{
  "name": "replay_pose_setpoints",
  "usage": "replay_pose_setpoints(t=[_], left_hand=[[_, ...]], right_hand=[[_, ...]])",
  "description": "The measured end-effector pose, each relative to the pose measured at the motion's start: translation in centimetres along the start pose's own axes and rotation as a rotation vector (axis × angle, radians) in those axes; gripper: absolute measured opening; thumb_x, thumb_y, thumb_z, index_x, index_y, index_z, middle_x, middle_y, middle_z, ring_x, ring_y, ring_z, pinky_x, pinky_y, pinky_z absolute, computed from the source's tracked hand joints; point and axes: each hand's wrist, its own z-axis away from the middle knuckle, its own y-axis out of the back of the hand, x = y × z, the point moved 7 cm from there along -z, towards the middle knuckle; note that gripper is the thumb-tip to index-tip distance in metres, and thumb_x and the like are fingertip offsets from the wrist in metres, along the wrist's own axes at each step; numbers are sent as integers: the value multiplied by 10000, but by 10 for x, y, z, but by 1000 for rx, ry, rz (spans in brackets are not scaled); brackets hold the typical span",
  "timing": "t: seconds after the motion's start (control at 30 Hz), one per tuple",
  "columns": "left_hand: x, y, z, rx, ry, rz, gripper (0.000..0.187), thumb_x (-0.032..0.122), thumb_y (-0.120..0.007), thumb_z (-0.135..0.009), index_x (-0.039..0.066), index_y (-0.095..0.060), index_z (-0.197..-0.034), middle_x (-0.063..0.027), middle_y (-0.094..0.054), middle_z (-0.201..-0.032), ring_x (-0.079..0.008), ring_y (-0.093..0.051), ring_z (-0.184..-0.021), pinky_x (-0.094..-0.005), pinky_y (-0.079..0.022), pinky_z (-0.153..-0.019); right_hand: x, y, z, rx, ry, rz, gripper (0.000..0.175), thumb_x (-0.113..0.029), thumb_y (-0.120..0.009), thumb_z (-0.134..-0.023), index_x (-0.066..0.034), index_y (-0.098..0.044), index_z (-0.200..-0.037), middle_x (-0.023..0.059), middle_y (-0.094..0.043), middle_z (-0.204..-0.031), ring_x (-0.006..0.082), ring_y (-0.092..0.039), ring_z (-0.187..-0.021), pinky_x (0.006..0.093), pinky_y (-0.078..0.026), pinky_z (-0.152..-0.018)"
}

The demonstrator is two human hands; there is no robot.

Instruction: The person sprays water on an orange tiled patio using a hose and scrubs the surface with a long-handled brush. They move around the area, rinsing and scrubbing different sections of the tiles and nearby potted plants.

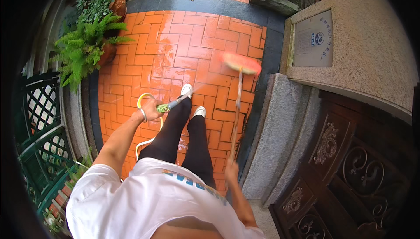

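Note:
My left hand grips a green and grey hose nozzle, from which a fine water spray fans out toward the upper right. A white and yellow hose loops behind that hand and runs down past my left leg. In my right hand is the long wooden handle of a push broom. The broom head, reddish with a pale band, is blurred and rests on or just over the wet orange brick paving.
Potted plants, one a bright green fern, line the left side near a green lattice fence. On the right stand a granite pillar bearing a plaque with writing, a stone step and a dark ornate door. Dark tiles border the bricks.

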Motion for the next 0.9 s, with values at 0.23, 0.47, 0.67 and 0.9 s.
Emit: replay_pose_setpoints(t=[0.23, 0.47, 0.67, 0.9], left_hand=[[2, 18, 16, 139, 67, 49, 179, 212, -672, -715, 53, -668, -798, -200, -633, -680, -344, -629, -658, -438, -475, -619], [-28, 32, 24, 238, 61, 86, 135, 142, -679, -724, 25, -613, -738, -166, -582, -630, -290, -560, -585, -410, -429, -570], [-45, 67, 14, 295, 248, 199, 186, 184, -688, -705, 14, -619, -731, -164, -569, -584, -285, -565, -544, -421, -433, -543], [-94, 113, -7, 301, 279, 454, 213, 207, -760, -705, 32, -689, -803, -119, -639, -661, -230, -609, -627, -373, -477, -624]], right_hand=[[-8, 34, -29, 81, 94, -66, 376, -336, -451, -1036, -95, -474, -749, 35, -446, -509, 146, -440, -390, 339, -348, -368], [-72, 39, -93, -128, 12, -256, 384, -340, -469, -1013, -89, -467, -722, 43, -439, -475, 174, -436, -345, 343, -339, -324], [-201, 61, -133, -71, 98, -132, 416, -334, -422, -1023, -91, -459, -688, 29, -446, -488, 159, -441, -358, 322, -331, -332], [-257, -33, -78, -207, -65, -92, 411, -405, -473, -1019, -92, -467, -753, 41, -440, -499, 163, -419, -357, 329, -336, -323]])
